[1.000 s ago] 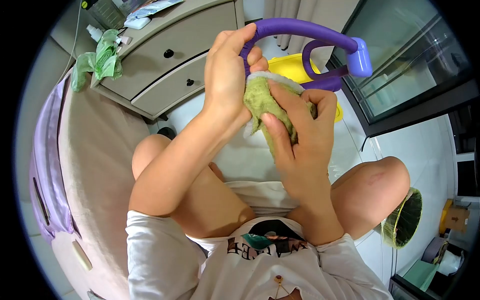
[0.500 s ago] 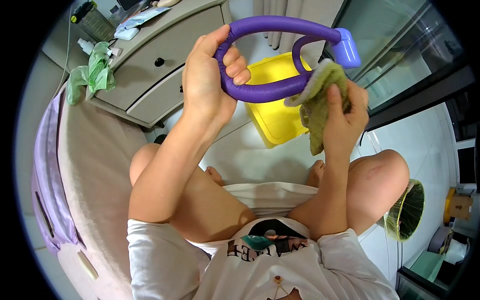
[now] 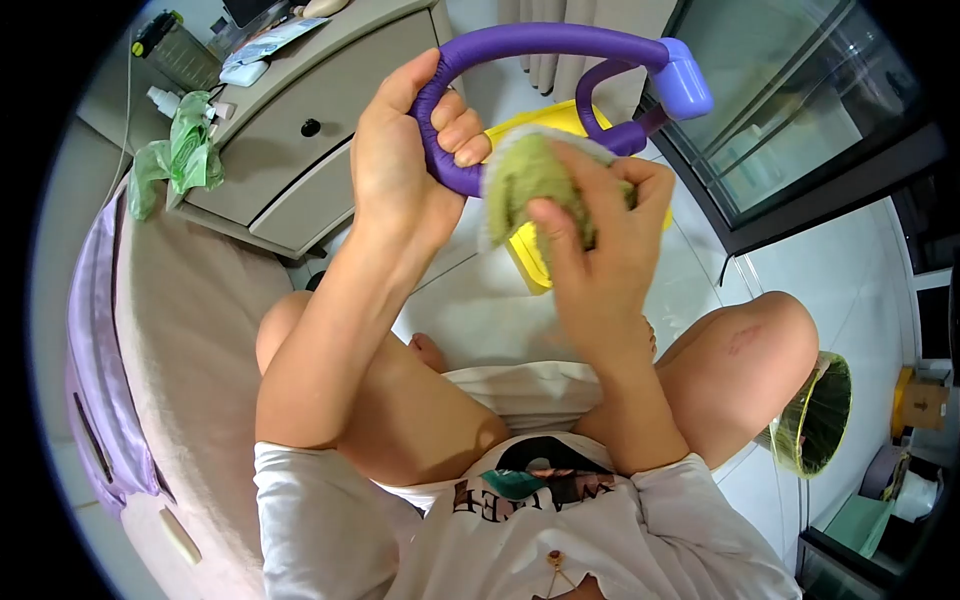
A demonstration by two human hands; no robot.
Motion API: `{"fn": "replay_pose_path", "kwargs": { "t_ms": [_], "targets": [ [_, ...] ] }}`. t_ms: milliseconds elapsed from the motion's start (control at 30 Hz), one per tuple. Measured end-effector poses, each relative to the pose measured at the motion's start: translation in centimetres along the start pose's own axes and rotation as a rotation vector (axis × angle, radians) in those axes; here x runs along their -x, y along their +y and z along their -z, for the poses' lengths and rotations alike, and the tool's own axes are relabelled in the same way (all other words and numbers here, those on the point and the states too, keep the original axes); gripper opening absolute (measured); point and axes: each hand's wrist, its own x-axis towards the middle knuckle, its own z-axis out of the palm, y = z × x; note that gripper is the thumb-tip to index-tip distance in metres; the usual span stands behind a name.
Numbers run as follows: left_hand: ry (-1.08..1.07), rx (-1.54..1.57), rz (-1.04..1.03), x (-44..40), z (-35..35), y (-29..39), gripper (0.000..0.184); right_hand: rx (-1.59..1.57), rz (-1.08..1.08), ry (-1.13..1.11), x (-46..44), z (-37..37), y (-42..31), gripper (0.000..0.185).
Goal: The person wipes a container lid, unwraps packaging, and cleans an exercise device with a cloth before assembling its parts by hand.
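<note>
One purple tubular loop (image 3: 555, 38) with a lilac elbow (image 3: 684, 84), raised above a yellow container (image 3: 527, 252) on the floor, its left bend (image 3: 425, 122) clasped in the left hand (image 3: 398, 165), lower bar (image 3: 624, 138) partly covered by a green cloth (image 3: 530, 185) gripped in the right hand (image 3: 608, 245).

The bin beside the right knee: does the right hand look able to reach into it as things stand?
Probably not directly: the right hand is occupied with the cloth, and the bent right knee is between it and the bin.
</note>
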Motion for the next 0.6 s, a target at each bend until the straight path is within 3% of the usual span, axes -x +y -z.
{"fn": "replay_pose_path", "kwargs": {
  "t_ms": [200, 267, 333, 400, 500, 600],
  "targets": [
    [0.021, -0.035, -0.024, 0.2, -0.3, 0.4, 0.024, -0.144, -0.281, 0.202, -0.2, 0.8, 3.8, 0.029],
    [0.049, -0.057, -0.036, 0.2, -0.3, 0.4, 0.030, -1.183, -0.756, 0.346, -0.3, 1.5, 3.5, 0.034],
    [-0.007, -0.006, -0.034, 0.0, 0.4, 0.3, 0.018, -1.341, -0.875, 0.347, 0.3, 1.2, 3.3, 0.041],
    [-0.006, 0.002, -0.043, -0.1, 0.5, 0.2, 0.018, -1.759, -1.076, 0.244, 0.9, 0.2, 2.0, 0.045],
    [0.029, -0.002, -0.050, 0.2, -0.1, 0.0, 0.025, -1.923, -1.065, 0.147, 0.7, -0.4, -0.4, 0.047],
    [0.087, -0.019, -0.046, 0.7, -0.5, -0.3, 0.032, -1.884, -1.088, 0.083, 0.6, -0.7, -0.2, 0.055]
  ]
}}
